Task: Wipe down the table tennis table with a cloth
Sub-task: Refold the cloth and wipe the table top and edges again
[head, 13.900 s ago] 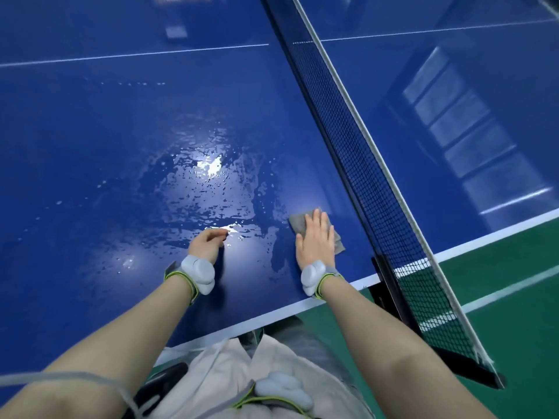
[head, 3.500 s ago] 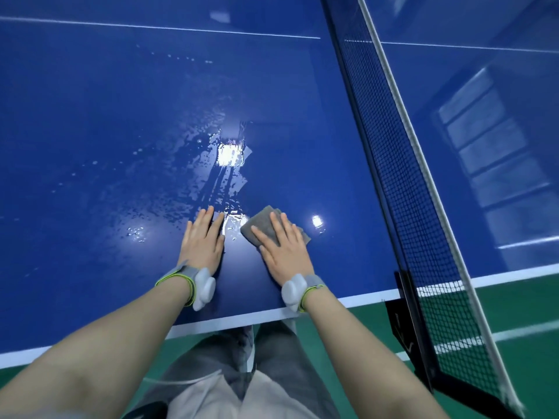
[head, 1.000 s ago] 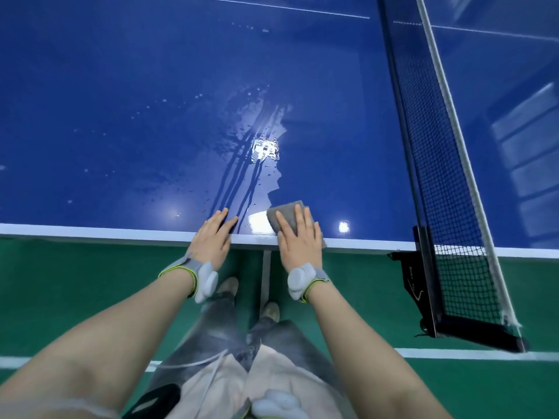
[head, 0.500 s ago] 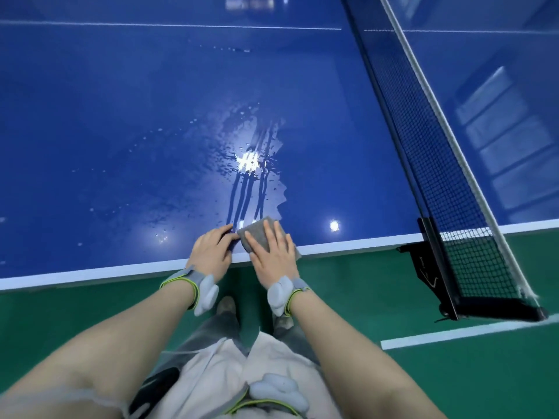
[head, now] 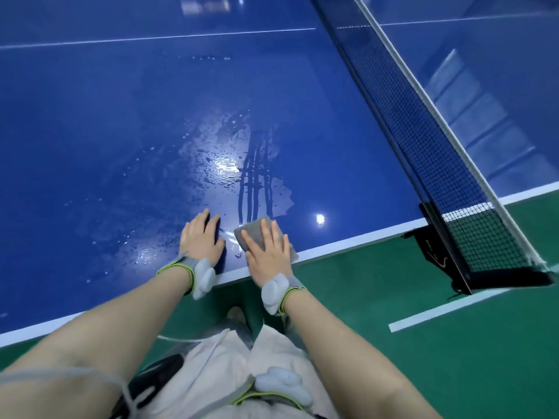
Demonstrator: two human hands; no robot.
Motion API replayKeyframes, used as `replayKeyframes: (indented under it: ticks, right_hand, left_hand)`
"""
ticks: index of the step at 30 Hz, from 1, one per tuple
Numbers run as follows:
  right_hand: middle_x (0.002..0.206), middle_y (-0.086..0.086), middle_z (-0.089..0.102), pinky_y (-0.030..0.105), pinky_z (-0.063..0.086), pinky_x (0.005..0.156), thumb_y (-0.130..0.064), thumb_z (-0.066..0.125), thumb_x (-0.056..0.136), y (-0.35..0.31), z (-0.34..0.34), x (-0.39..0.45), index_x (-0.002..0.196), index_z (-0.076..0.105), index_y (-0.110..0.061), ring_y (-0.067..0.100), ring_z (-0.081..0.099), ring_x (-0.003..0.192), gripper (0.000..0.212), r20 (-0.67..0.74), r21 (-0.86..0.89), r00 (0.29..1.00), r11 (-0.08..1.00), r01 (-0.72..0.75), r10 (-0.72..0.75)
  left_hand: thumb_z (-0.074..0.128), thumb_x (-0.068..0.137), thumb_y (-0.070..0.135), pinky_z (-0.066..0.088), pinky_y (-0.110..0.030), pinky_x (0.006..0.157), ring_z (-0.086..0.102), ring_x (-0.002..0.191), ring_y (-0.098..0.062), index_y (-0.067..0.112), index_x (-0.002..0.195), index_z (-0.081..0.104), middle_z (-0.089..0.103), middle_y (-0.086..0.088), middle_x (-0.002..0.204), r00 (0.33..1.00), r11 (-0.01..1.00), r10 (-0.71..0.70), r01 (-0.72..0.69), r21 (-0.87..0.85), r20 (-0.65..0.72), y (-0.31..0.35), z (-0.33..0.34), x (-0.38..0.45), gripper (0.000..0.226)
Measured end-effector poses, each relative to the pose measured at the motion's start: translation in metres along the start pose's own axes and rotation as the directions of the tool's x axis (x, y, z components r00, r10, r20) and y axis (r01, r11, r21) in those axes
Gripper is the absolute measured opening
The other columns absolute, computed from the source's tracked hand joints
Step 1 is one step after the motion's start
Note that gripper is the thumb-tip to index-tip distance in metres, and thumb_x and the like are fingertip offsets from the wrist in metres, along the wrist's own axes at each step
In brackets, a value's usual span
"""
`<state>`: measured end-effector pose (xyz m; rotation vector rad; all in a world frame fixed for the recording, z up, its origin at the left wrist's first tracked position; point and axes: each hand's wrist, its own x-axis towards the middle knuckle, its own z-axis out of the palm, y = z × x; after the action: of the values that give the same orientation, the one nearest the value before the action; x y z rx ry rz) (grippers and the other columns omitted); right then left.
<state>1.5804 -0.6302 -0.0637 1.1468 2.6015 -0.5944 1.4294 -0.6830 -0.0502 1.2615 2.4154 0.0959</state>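
The blue table tennis table (head: 121, 140) fills the upper view, wet and shiny in its middle with streaks running toward me. A grey cloth (head: 252, 231) lies near the table's white near edge. My right hand (head: 267, 252) presses flat on the cloth with straight fingers, covering most of it. My left hand (head: 201, 240) rests flat on the wet surface just left of the cloth, fingers straight.
The black net (head: 423, 140) with its white top band runs diagonally at the right, clamped by a black post (head: 447, 255) at the table's edge. Green floor with a white line (head: 453, 309) lies below. My legs stand under the near edge.
Both hands have slid slightly farther onto the table from its edge. The left hand has flattened and moved apart from the cloth. The view has shifted left.
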Motion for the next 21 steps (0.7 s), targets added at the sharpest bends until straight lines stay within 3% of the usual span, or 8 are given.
replayKeyframes:
  ticks: [4, 6, 9, 11, 13, 14, 17, 21]
  right_hand:
    - [0.147, 0.01, 0.042, 0.052, 0.036, 0.103, -0.039, 0.027, 0.09, 0.023, 0.0, 0.002, 0.133, 0.052, -0.036, 0.033, 0.039, 0.135, 0.05, -0.091, -0.107, 0.985, 0.984, 0.14, -0.15]
    - [0.138, 0.01, 0.053, 0.051, 0.046, 0.093, -0.037, 0.032, 0.089, 0.048, -0.001, 0.005, 0.126, 0.06, -0.035, 0.031, 0.052, 0.125, 0.046, -0.145, -0.119, 0.987, 0.992, 0.05, -0.067]
    - [0.143, 0.014, 0.046, 0.05, 0.044, 0.098, -0.038, 0.026, 0.09, 0.054, -0.004, 0.01, 0.131, 0.055, -0.033, 0.031, 0.046, 0.13, 0.05, -0.245, -0.021, 0.947, 0.975, -0.221, 0.21]
    - [0.158, 0.013, 0.013, 0.048, 0.02, 0.115, -0.042, 0.014, 0.096, 0.038, -0.006, 0.011, 0.147, 0.027, -0.037, 0.029, 0.013, 0.146, 0.052, -0.176, 0.054, 0.926, 0.943, -0.329, 0.333]
    - [0.159, 0.009, -0.007, 0.046, 0.001, 0.117, -0.042, 0.014, 0.101, 0.02, -0.003, 0.015, 0.15, 0.009, -0.04, 0.027, -0.008, 0.146, 0.049, -0.15, 0.079, 0.913, 0.925, -0.372, 0.38]
    - [0.159, 0.01, 0.0, 0.048, 0.005, 0.116, -0.043, 0.014, 0.099, 0.01, -0.001, 0.016, 0.149, 0.014, -0.039, 0.029, -0.003, 0.147, 0.05, -0.157, 0.085, 0.918, 0.931, -0.355, 0.364]
    - [0.147, 0.014, 0.04, 0.054, 0.036, 0.103, -0.04, 0.022, 0.089, -0.016, 0.011, 0.017, 0.137, 0.048, -0.035, 0.035, 0.037, 0.136, 0.055, -0.137, 0.006, 0.965, 0.975, -0.223, 0.222]
    - [0.139, 0.01, 0.052, 0.051, 0.045, 0.095, -0.04, 0.03, 0.087, -0.01, 0.002, 0.011, 0.128, 0.058, -0.036, 0.031, 0.05, 0.127, 0.05, -0.053, -0.071, 0.998, 0.996, -0.049, 0.045]
  left_hand:
    - [0.04, 0.097, 0.028, 0.002, -0.031, 0.116, 0.003, 0.144, -0.02, 0.019, 0.148, 0.016, 0.003, -0.003, 0.157, 0.997, 0.998, 0.065, -0.065, 0.007, 0.046, -0.01, 0.0, 0.007, 0.057]
    - [0.041, 0.097, 0.029, 0.005, -0.032, 0.116, 0.003, 0.144, -0.02, 0.02, 0.148, 0.016, 0.003, -0.002, 0.157, 0.993, 0.995, 0.097, -0.096, -0.013, 0.065, -0.014, 0.0, 0.007, 0.057]
    - [0.04, 0.098, 0.032, 0.008, -0.033, 0.115, 0.004, 0.144, -0.019, 0.022, 0.148, 0.016, 0.003, 0.0, 0.157, 0.987, 0.989, 0.146, -0.147, 0.007, 0.074, -0.024, 0.0, 0.008, 0.056]
    - [0.04, 0.097, 0.032, 0.011, -0.034, 0.115, 0.006, 0.144, -0.019, 0.023, 0.147, 0.018, 0.005, 0.0, 0.157, 0.985, 0.986, 0.16, -0.163, 0.031, 0.065, -0.028, -0.001, 0.01, 0.055]
    - [0.041, 0.097, 0.031, 0.014, -0.035, 0.114, 0.009, 0.143, -0.02, 0.023, 0.146, 0.022, 0.009, 0.001, 0.156, 0.985, 0.985, 0.168, -0.169, 0.033, 0.048, -0.029, -0.001, 0.012, 0.053]
    - [0.041, 0.097, 0.031, 0.015, -0.035, 0.113, 0.01, 0.142, -0.02, 0.023, 0.145, 0.023, 0.011, 0.001, 0.156, 0.985, 0.985, 0.167, -0.168, 0.029, 0.04, -0.029, -0.002, 0.012, 0.052]
    - [0.042, 0.096, 0.03, 0.016, -0.036, 0.112, 0.012, 0.141, -0.021, 0.024, 0.145, 0.026, 0.014, 0.001, 0.155, 0.986, 0.986, 0.166, -0.167, 0.026, 0.029, -0.028, -0.002, 0.012, 0.052]
    - [0.041, 0.097, 0.03, 0.015, -0.035, 0.112, 0.011, 0.142, -0.02, 0.023, 0.145, 0.026, 0.013, 0.002, 0.155, 0.98, 0.98, 0.195, -0.196, 0.022, 0.044, -0.033, -0.004, 0.013, 0.051]
